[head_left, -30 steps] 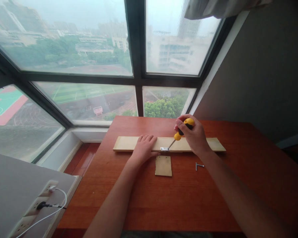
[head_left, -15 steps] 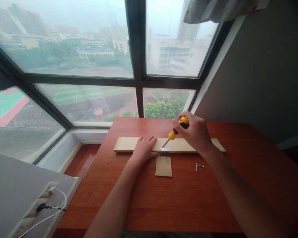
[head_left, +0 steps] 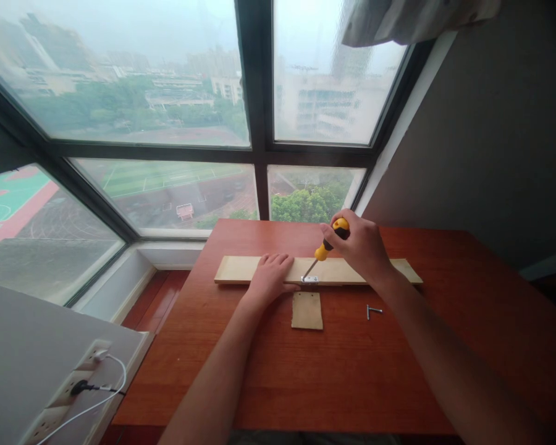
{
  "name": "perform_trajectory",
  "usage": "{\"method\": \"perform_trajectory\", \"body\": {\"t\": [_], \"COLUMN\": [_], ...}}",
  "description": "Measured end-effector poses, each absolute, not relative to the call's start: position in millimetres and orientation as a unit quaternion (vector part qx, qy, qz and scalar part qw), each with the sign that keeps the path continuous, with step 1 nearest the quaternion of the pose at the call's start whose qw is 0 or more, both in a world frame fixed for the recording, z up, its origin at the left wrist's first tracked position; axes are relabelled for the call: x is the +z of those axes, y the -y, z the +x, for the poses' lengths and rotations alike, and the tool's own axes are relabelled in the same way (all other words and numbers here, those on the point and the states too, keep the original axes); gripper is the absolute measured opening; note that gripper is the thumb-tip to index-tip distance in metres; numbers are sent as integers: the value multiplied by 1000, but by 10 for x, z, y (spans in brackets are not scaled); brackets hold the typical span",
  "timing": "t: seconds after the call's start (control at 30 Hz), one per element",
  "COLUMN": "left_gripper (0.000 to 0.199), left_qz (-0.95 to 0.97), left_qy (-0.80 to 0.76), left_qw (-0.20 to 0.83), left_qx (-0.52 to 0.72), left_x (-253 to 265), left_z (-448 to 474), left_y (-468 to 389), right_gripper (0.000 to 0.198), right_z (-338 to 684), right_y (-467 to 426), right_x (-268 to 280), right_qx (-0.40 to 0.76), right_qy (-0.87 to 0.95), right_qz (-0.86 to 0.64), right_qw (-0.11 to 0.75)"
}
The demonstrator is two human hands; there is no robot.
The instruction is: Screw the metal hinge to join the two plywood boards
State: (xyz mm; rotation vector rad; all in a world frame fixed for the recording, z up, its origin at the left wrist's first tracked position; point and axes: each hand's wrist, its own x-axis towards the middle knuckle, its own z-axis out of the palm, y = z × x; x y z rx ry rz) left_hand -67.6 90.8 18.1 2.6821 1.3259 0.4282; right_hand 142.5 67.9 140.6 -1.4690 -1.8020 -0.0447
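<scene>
The screwdriver point(head_left: 321, 254) slants over the middle of the board, its tip at the left end of a small metal plate point(head_left: 311, 280) on the board's near edge. It looks light and stiff; the fat yellow-and-black handle should give a sure hold, while the thin shaft would turn easily in the fingers and the tip could skid on smooth metal. The right hand point(head_left: 365, 241) has its fingers closed around that handle.

The board point(head_left: 243, 270) is long, thin and pale, probably light enough to slide if not pressed. The left hand point(head_left: 271, 275) lies on it, fingers flat across the top and not curled around anything, thumb by the near edge beside the plate, so a slip leftward could reach it.

Just in front lies a small wooden piece point(head_left: 307, 311) with two holes; to its right, two screws point(head_left: 374, 309) lie loose on the table point(head_left: 343, 377), clear of the plate.
</scene>
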Motion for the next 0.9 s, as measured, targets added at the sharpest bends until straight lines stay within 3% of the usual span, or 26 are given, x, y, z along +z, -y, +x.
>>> {"method": "perform_trajectory", "body": {"t": [0.17, 0.33, 0.47, 0.77, 0.9], "left_gripper": [68, 71, 70, 67, 67], "left_qz": [885, 890, 890, 890, 887], "left_qy": [-437, -428, -429, -433, -438], "left_qw": [51, 42, 34, 34, 32], "left_qx": [150, 153, 150, 139, 141], "left_x": [171, 161, 152, 164, 165], "left_z": [-676, -682, -681, -674, -670], "left_y": [-912, -911, -906, -895, -888], "right_gripper": [21, 34, 17, 21, 16], "right_z": [1364, 1318, 1279, 1305, 1319], "right_y": [-677, -595, -582, -651, -617], "right_x": [1556, 1705, 1724, 1691, 1696], "right_qx": [41, 101, 39, -60, -38], "right_qy": [765, 818, 807, 776, 782], "right_qz": [-546, -484, -523, -586, -580], "right_qw": [340, 295, 271, 226, 224]}}
